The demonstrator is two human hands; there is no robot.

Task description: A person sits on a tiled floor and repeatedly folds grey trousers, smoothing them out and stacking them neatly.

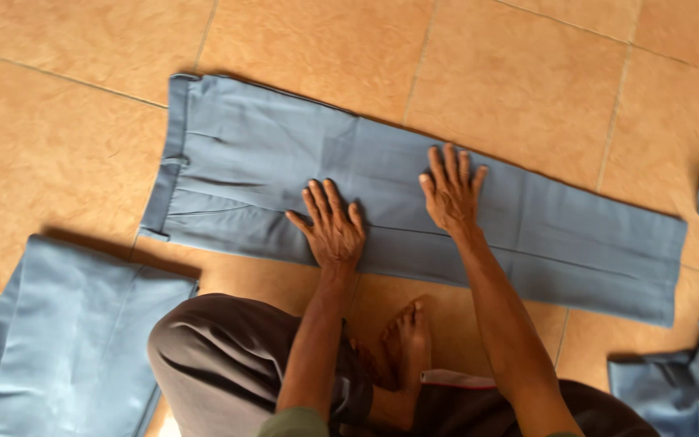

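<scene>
Fingers (327, 201) of the left hand (332, 231) lie spread and flat, palm down, pressing the cloth and gripping nothing; those of the right hand (453, 194) are likewise splayed and flat, clamped on nothing. Both hands rest on the blue-grey trousers (301, 174), near the middle of their length, the right one just toward the hem side of the left.

The trousers lie flat on the tan tiled floor (527, 73), legs stacked one on the other, waistband (173, 154) at one end and hems (673, 267) at the other. They look like a light, thin woven cloth — soft and limp, apt to crease and to slide a little on smooth tile, in no way fragile. The likeliest places to take hold seem the waistband, which is thicker, or the hem edge.

Beyond the waistband end lies a folded blue-grey cloth (66, 340); past the hems, a crumpled heap of the same fabric (689, 380). Nearer the person than the trousers are a bent knee in dark cloth (220, 364) and a bare foot (406, 344).
</scene>
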